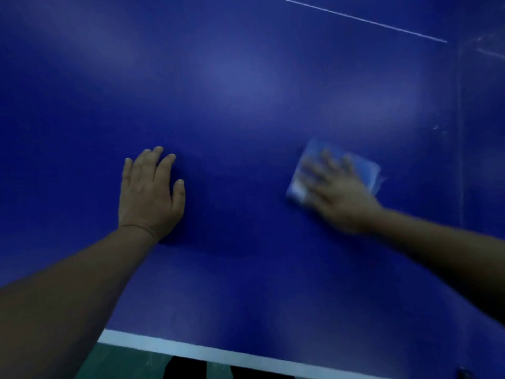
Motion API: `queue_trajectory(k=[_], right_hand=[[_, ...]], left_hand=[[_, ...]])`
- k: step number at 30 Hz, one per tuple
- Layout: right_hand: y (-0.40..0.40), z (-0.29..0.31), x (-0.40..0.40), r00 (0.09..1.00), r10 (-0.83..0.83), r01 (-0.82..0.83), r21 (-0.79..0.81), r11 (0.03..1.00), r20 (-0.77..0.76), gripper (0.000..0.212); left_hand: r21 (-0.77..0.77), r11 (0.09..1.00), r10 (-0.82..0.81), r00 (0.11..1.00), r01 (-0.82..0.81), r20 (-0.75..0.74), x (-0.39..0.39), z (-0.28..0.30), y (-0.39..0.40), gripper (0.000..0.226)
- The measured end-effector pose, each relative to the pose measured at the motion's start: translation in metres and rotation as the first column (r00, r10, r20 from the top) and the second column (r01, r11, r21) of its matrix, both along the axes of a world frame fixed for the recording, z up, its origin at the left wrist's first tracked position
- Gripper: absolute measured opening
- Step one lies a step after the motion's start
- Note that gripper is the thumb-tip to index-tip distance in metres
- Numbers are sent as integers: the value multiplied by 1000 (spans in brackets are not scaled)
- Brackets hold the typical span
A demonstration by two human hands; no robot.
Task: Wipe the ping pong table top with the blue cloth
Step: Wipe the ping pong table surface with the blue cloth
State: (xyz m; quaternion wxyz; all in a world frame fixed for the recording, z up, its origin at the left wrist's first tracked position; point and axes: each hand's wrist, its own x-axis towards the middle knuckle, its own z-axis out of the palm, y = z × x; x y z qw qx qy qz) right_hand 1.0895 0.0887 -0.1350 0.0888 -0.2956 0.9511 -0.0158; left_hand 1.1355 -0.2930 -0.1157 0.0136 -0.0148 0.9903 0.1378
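The cloth lies folded at four o'clock on the counter, soft and light; we judge flat pressure suits it. Our right hand presses it, fingers spread. At eight o'clock, our left hand rests flat, fingers straight.

The left hand is laid flat on the table top, well apart from the right hand, beneath which the cloth is pressed, the table's near edge line lying behind both wrists.
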Motion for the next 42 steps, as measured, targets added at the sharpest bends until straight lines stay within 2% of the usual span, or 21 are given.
queue_trajectory(k=[2, 4, 5, 7, 8, 10, 11, 13, 15, 17, 19, 21, 24, 26, 28, 30, 31, 33, 35, 39, 42], right_hand=[[26, 9, -44, 882, -468, 469, -16, 883, 45, 66], [16, 11, -33, 784, -620, 621, -16, 784, 33, 61], [3, 7, -9, 831, -556, 556, -27, 831, -1, 60], [-22, -5, 60, 984, -176, 175, -71, 982, -6, 56], [-26, -9, 91, 1000, 28, -29, -81, 996, -7, 53], [-5, -4, 85, 968, 245, -242, -51, 969, 46, 51], [11, -4, 56, 976, 219, -219, -43, 975, 13, 52], [43, -1, -18, 996, -88, 88, -16, 996, -13, 57], [70, 6, -81, 877, -480, 480, -3, 877, 33, 55], [64, 5, -96, 775, -632, 633, -30, 774, 28, 54], [38, -5, -66, 869, -494, 491, -80, 868, -22, 55], [22, -11, -21, 982, -178, 171, -117, 978, -59, 53], [50, -7, -48, 1000, 23, -24, -61, 998, -19, 52], [75, -4, -112, 979, -202, 202, -19, 979, -31, 56], [96, 4, -166, 836, -549, 549, -17, 836, 29, 54], [87, 0, -177, 689, -724, 725, -44, 688, 22, 55], [71, -5, -166, 719, -695, 694, -69, 717, 1, 56], [40, -10, -125, 901, -434, 434, -82, 897, 15, 59], [48, -7, -118, 964, -264, 265, -61, 962, 25, 57], [99, -2, -153, 746, -665, 665, 2, 747, 33, 55], [65, -7, -158, 736, -676, 675, -50, 736, -12, 59]], left_hand=[[30, 997, -71, 997, 70, 4, -7, 4, 23, 55], [69, 989, -131, 991, 131, 0, -17, 6, 48, 53], [86, 983, -161, 987, 161, -2, -22, 6, 60, 52], [104, 971, -217, 976, 217, -8, -35, 6, 83, 51], [108, 964, -244, 970, 244, -14, -43, 6, 94, 51], [112, 950, -292, 956, 292, -14, -57, 6, 115, 51], [112, 944, -310, 951, 309, -15, -64, 4, 125, 50], [114, 933, -341, 940, 342, -25, -78, 0, 144, 47], [112, 923, -365, 930, 367, -44, -91, -4, 161, 48], [124, 925, -355, 933, 360, -58, -103, -6, 176, 48], [148, 938, -309, 949, 315, -58, -119, -7, 188, 54], [145, 952, -263, 963, 269, -58, -136, -9, 197, 57], [113, 965, -232, 972, 235, -41, -148, -13, 203, 60], [106, 964, -236, 969, 242, -65, -148, -16, 204, 59], [104, 962, -247, 967, 253, -67, -147, -18, 204, 60], [75, 958, -275, 960, 278, -50, -149, -18, 204, 63], [58, 953, -295, 955, 297, -32, -150, -18, 205, 64], [33, 947, -321, 947, 321, 15, -152, -18, 206, 66], [12, 942, -336, 939, 336, 70, -154, -18, 207, 67], [-1, 939, -340, 932, 343, 127, -157, -20, 205, 65], [10, 937, -348, 931, 349, 108, -159, -22, 205, 61]])
